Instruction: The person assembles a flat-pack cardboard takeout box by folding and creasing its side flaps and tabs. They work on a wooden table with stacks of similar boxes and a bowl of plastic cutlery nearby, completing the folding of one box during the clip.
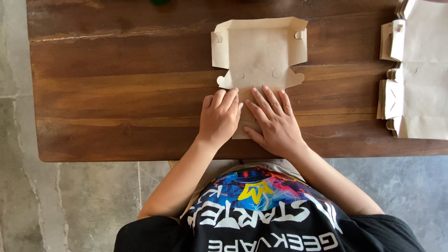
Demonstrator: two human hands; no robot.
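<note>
The fingers of the left hand (219, 117) are curled under, knuckles pressing down on the near flap of a flat brown cardboard box blank (259, 52). The fingers of the right hand (274, 122) are spread flat, palm down, on the same flap; neither hand grips anything. The blank lies on the wooden worktop (116, 93), centred just beyond the person's body, its far side flaps already standing slightly raised.

Handling judgement: the blank appears light, thin and moderately stiff. It should bend cleanly along scored lines but crease or tear if forced elsewhere. Take hold at flap edges or beside the locking tabs, not mid-panel.

A stack of similar blanks (410, 70) lies well apart at the right edge of the worktop, cut off by the frame. The near flap is largely hidden beneath both hands, so its fold state cannot be determined. A green object at the top edge is too cropped to identify.
</note>
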